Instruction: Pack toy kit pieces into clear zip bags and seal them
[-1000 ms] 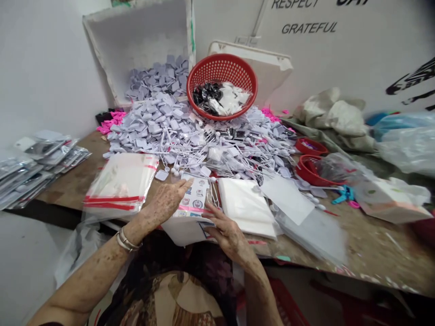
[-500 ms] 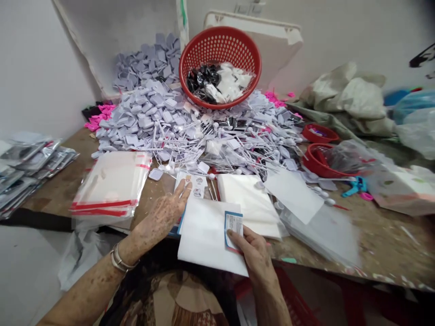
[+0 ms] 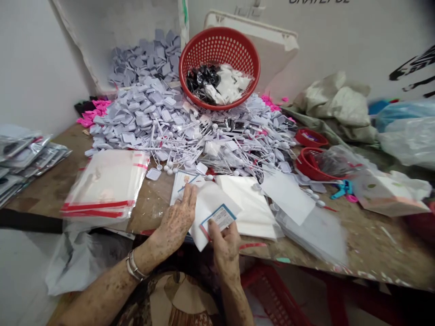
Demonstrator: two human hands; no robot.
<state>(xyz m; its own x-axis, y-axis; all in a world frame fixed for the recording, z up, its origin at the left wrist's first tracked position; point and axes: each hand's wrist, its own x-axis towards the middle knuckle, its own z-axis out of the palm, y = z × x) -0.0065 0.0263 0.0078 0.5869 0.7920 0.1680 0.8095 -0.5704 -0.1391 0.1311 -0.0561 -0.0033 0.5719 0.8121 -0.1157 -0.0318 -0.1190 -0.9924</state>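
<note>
My right hand pinches a small blue-edged printed card together with a white sheet, thumb on top. The sheet is bent and tilted at the table's front edge. My left hand lies with its fingers extended over the left side of that sheet and the printed leaflets beneath. Right of the sheet is a stack of white sheets. To the left of my left hand lie clear bags with red strips.
A big pile of pale plastic parts covers the back, with a red basket on it. Packed bags are stacked far left. Clear sleeves, small red bowls and a tissue box stand right.
My right hand has moved left with the card and sheet, which are now turned and bent. My left hand has shifted slightly right and down, onto the sheet's edge.
</note>
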